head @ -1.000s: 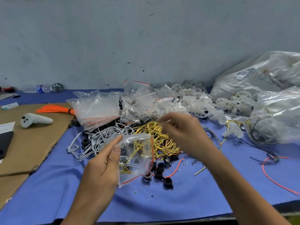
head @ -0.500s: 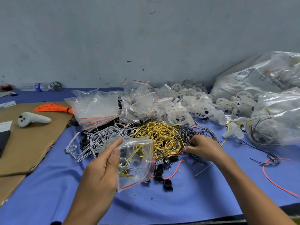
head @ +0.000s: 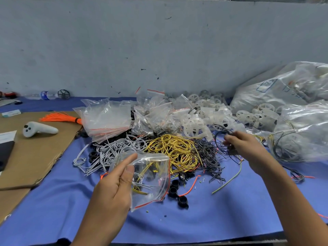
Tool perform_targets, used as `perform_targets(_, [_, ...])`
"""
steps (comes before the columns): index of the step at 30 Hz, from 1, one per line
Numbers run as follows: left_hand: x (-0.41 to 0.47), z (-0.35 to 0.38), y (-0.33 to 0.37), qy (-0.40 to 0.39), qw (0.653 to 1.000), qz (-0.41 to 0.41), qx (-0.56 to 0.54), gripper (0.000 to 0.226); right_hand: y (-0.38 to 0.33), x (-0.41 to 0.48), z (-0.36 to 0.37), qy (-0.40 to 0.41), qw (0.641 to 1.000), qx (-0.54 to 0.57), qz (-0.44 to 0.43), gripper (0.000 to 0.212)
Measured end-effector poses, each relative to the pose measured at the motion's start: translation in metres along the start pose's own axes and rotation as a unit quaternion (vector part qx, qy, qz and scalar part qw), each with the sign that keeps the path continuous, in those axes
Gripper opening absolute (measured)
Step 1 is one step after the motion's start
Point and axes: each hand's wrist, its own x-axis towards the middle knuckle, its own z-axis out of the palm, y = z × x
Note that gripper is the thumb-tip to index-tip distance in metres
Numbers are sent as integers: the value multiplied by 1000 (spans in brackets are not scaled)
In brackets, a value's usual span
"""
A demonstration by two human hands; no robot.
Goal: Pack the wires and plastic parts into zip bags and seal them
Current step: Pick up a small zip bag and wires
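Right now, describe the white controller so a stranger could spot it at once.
Find the brown cardboard sheet lying on the left of the blue cloth. Toward its far edge, left of the orange wire bundle, lies the controller. Unlike the flat papers beside it, it is a smooth white handle with dark buttons on its rounded head.

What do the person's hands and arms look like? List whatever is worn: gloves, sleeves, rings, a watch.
The left hand and right hand wear no gloves, and no ring shows on the fingers in view. Neither wrist carries a watch or band. The left forearm and right forearm run uncovered to the picture's edge; no sleeve appears.
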Motion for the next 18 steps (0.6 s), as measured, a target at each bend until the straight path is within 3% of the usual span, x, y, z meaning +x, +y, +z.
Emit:
perform_targets(4, [1, 6, -3, -8, 1000, -6, -11, 25, -17, -13, -9, 5, 988, 154, -30, 19])
perform_targets(7, [2, 7, -4, -10, 1000, -4, -1, 32, -31, -32, -10, -28, 977, 202, -58, 24])
perform_targets(11, [2, 8, -3, -8, 999, -12, 30, 36, -49, -67, 1, -138, 969, 184, -88, 22])
perform_targets(15, [0, 11, 1, -14, 998, -13, 54, 38, -56, -103, 26, -305, 939, 118, -109, 33])
perform_targets(18, [-2, 13, 3, -23, 996, -5, 87, 46, -59, -120, 44, -350, 920, 135, -110, 29])
